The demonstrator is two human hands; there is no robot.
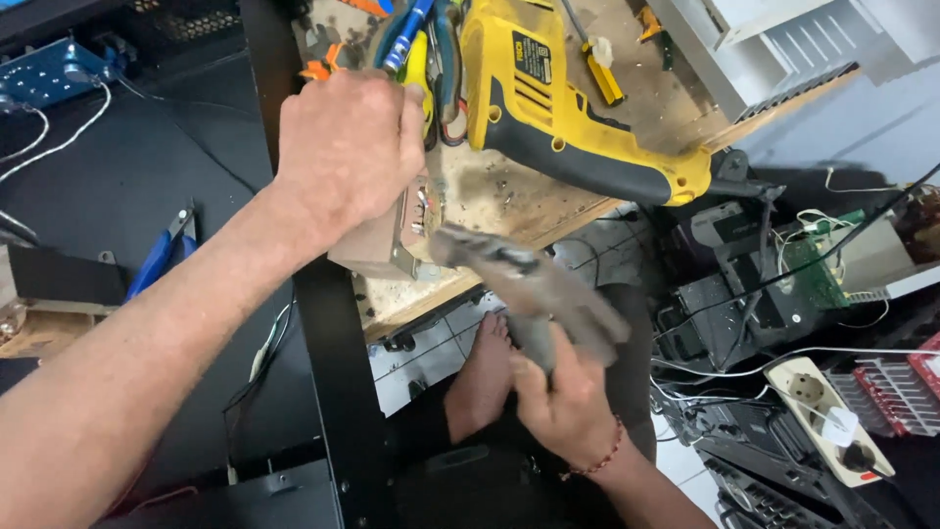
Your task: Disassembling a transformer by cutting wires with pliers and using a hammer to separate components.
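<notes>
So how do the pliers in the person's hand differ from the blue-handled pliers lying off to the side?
The grey pliers are gripped in the right hand and blurred; the blue-handled pliers lie untouched on the dark surface. The grey pliers point at the small board under the left hand; the blue ones point at nothing nearby. Both are hand tools.

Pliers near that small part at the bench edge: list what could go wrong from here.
1. The pliers are blurred with motion; they might slip off the small part toward the left hand pinning it.
2. A bare foot sits below the bench edge; anything dropped could hit it.
</notes>
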